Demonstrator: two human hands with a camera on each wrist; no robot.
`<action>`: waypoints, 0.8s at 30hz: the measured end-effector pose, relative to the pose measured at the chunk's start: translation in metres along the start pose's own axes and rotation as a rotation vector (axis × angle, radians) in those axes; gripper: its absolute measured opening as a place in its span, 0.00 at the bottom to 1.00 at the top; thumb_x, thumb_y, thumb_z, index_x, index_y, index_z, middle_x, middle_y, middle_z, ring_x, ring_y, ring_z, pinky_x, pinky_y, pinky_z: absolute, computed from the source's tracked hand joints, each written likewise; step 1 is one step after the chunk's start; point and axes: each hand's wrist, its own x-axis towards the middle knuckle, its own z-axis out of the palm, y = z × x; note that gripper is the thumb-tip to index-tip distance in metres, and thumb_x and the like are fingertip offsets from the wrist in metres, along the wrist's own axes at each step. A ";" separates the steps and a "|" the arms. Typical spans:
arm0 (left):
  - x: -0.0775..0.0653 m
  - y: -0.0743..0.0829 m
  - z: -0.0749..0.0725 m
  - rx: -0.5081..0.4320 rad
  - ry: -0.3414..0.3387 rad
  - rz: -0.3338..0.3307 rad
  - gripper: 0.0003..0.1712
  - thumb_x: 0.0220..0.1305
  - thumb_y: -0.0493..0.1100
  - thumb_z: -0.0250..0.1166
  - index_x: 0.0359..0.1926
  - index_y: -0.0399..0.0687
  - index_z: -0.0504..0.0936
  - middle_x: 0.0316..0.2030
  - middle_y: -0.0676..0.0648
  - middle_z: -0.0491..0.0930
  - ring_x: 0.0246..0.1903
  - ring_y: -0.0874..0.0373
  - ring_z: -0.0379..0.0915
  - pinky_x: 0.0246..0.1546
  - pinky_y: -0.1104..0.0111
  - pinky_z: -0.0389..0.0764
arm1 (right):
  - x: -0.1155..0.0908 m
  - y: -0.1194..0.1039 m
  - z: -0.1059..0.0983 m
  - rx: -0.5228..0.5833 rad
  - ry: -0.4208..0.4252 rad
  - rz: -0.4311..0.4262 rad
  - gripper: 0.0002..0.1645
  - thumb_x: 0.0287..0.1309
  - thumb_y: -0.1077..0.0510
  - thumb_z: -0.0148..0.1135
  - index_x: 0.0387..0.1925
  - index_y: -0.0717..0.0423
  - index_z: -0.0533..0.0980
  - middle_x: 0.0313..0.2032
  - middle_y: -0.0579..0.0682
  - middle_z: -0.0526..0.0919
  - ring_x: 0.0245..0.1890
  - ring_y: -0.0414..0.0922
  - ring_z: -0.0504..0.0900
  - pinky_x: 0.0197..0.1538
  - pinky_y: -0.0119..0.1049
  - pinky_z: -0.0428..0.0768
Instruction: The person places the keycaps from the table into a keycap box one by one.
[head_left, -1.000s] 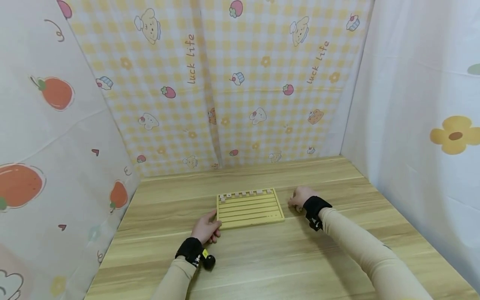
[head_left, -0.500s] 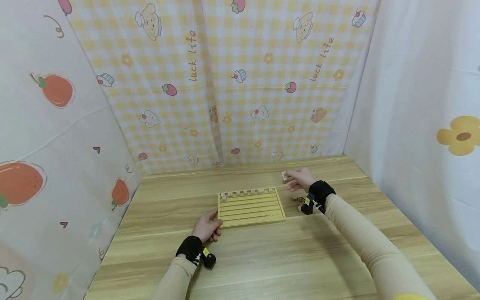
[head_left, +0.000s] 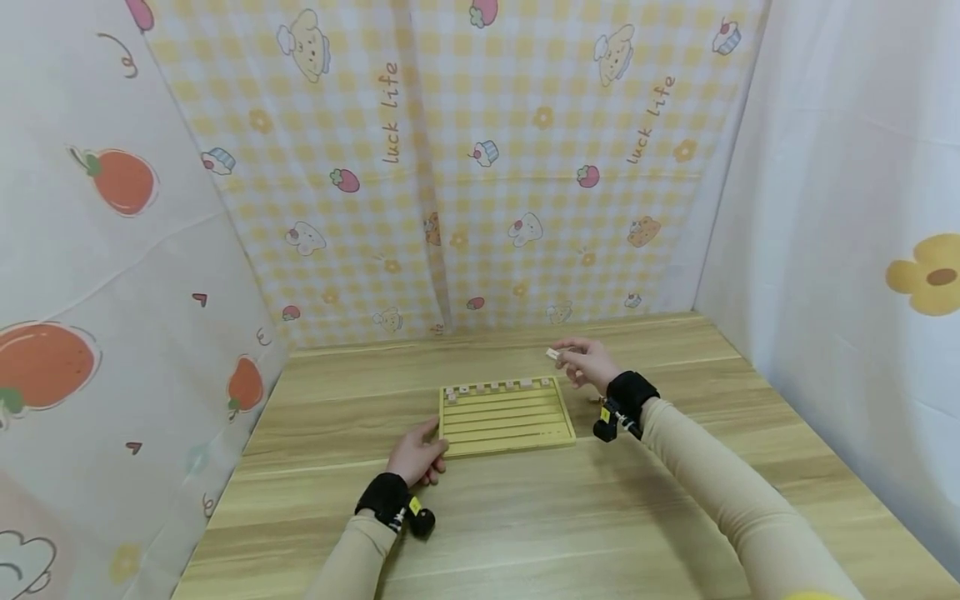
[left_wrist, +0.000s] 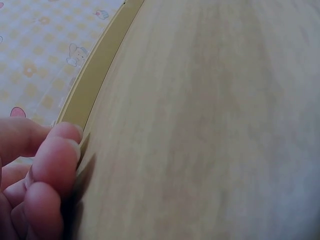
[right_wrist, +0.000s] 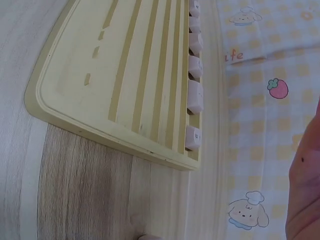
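Observation:
A yellow grooved board [head_left: 506, 415] lies flat on the wooden table, with several small white tiles [head_left: 495, 386] standing in its far groove. My left hand [head_left: 420, 457] rests against the board's near left corner, fingertips [left_wrist: 64, 145] touching its yellow edge [left_wrist: 97, 70]. My right hand [head_left: 588, 360] hovers above the table just beyond the board's far right corner and pinches a small white tile [head_left: 553, 353]. The right wrist view shows the board [right_wrist: 120, 90] and its row of tiles [right_wrist: 194, 65] from the right side.
A few small tiles [head_left: 597, 401] lie on the table [head_left: 525, 517] right of the board, partly hidden by my right wrist. Patterned cloth walls [head_left: 480, 167] close in the table at the back, left and right.
My right hand lifted from the table right of the board with a tile pinched and moved up and left toward the board's far right corner. The left hand stayed put.

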 end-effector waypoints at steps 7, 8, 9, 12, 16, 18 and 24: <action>0.002 -0.002 0.000 0.004 -0.002 0.002 0.37 0.69 0.41 0.59 0.74 0.41 0.56 0.15 0.48 0.77 0.09 0.60 0.70 0.10 0.71 0.70 | 0.003 0.004 0.008 0.021 -0.037 0.028 0.21 0.68 0.64 0.52 0.60 0.69 0.71 0.38 0.58 0.79 0.24 0.43 0.75 0.27 0.35 0.76; 0.002 -0.002 0.000 0.002 -0.003 0.000 0.37 0.68 0.41 0.59 0.74 0.41 0.56 0.15 0.48 0.77 0.09 0.60 0.70 0.10 0.71 0.70 | 0.004 0.005 0.010 0.024 -0.047 0.032 0.22 0.68 0.64 0.52 0.60 0.69 0.71 0.38 0.56 0.79 0.26 0.44 0.76 0.28 0.36 0.77; 0.002 -0.002 0.000 0.003 -0.002 0.001 0.37 0.68 0.42 0.59 0.74 0.41 0.56 0.15 0.48 0.77 0.09 0.60 0.70 0.10 0.71 0.70 | 0.005 0.006 0.012 0.025 -0.051 0.039 0.22 0.68 0.63 0.54 0.60 0.69 0.71 0.38 0.54 0.80 0.27 0.45 0.78 0.29 0.37 0.78; 0.002 -0.001 -0.001 0.005 0.001 0.000 0.37 0.68 0.41 0.59 0.74 0.41 0.57 0.15 0.48 0.77 0.09 0.60 0.70 0.10 0.71 0.70 | 0.008 0.009 0.019 0.012 -0.049 0.057 0.23 0.67 0.59 0.58 0.60 0.66 0.71 0.39 0.50 0.81 0.33 0.49 0.81 0.32 0.40 0.80; 0.001 0.001 -0.002 0.015 0.008 0.002 0.36 0.68 0.41 0.59 0.73 0.40 0.57 0.15 0.48 0.78 0.09 0.61 0.70 0.10 0.71 0.70 | 0.014 0.018 0.030 -0.037 0.011 0.057 0.24 0.65 0.58 0.61 0.57 0.67 0.70 0.44 0.58 0.79 0.37 0.55 0.81 0.35 0.46 0.82; 0.000 0.002 -0.002 0.014 0.011 0.007 0.36 0.68 0.41 0.60 0.73 0.40 0.57 0.15 0.48 0.78 0.09 0.61 0.70 0.10 0.71 0.70 | 0.021 0.028 0.033 -0.026 0.036 0.035 0.24 0.63 0.57 0.64 0.55 0.66 0.71 0.45 0.61 0.79 0.36 0.56 0.81 0.35 0.48 0.82; -0.001 -0.001 0.001 -0.027 -0.003 0.007 0.37 0.68 0.41 0.60 0.73 0.39 0.56 0.15 0.48 0.77 0.09 0.61 0.70 0.10 0.71 0.70 | 0.087 0.112 0.011 0.007 -0.147 -0.216 0.22 0.63 0.58 0.64 0.58 0.56 0.75 0.38 0.58 0.78 0.36 0.53 0.81 0.37 0.46 0.82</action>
